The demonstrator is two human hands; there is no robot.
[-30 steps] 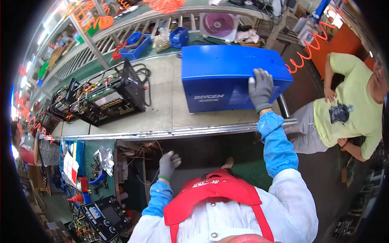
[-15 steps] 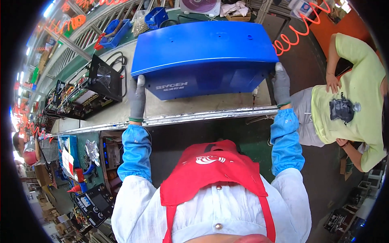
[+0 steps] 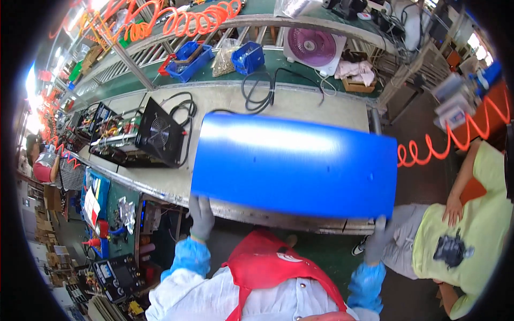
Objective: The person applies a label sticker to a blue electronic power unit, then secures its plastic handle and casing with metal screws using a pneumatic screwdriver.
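Observation:
A large blue sheet-metal cover (image 3: 297, 166) is held in front of me, its broad top panel toward me and partly over the workbench's near edge. At its near left corner my left hand (image 3: 202, 218), in a grey glove, is closed on the edge. The grey-gloved right hand (image 3: 379, 241) grips the near right corner and is slightly blurred. The fingers under the panel are hidden. To the left on the bench stands an open black machine chassis (image 3: 142, 134) with a fan grille, exposed boards and wiring.
Black cables (image 3: 262, 99) lie on the workbench (image 3: 225, 99) behind the cover. Farther back are blue parts bins (image 3: 248, 58), a bag of small parts (image 3: 224, 59) and a purple fan (image 3: 311, 47). A coiled orange hose (image 3: 455, 139) hangs at right, near a person in a yellow shirt (image 3: 444, 246).
The view has shifted, showing more of the bench's far side. The cover now shows mainly its top panel, its front face gone from sight, and sits lower in view. Both hands keep hold.

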